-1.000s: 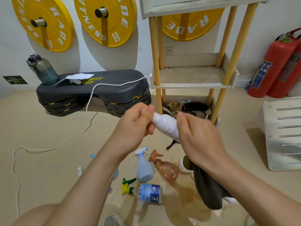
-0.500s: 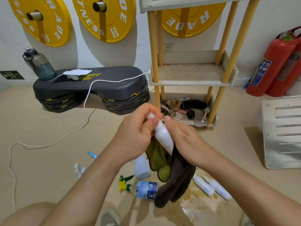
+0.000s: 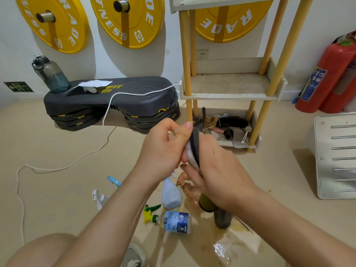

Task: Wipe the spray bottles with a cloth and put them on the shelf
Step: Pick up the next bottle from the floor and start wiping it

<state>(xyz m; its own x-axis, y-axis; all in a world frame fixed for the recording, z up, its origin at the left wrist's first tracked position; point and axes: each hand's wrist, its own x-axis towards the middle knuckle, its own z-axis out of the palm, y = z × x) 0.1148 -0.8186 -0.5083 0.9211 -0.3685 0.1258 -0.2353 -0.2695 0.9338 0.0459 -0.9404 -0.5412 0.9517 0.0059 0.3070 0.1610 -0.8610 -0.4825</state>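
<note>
Held item: white bottle [image 3: 188, 153], mid-frame between both hands, nearly all under the cloth [image 3: 195, 143].
Left hand [image 3: 163, 149]: fingers curled round the bottle's top end, thumb on the cloth's edge.
Right hand [image 3: 217, 170]: closed round the cloth and the bottle's body beneath it.
Shelf [image 3: 231, 96]: at 1 o'clock from the hands. The middle tier holds no bottles, the bottom tier holds odds and ends, and the top tier is cut off.
Done: apparently nothing is shelved yet, and this bottle is mid-wipe.
Left: on the floor [image 3: 57, 151] at 6 o'clock from the hands are a blue bottle [image 3: 171, 195], an amber bottle [image 3: 187, 186] and a labelled bottle [image 3: 176, 221] lying on its side. All are still to wipe and shelve.
Puddle [image 3: 221, 247]: wet patch at 5 o'clock.
Change: a second ago the bottle is bare, with the cloth hanging under the right hand. Half a second ago the cloth trails below the bottle. Now it is drawn up over the bottle, leaving only a white sliver. Two white bottles on the floor then are now behind the right arm.
</note>
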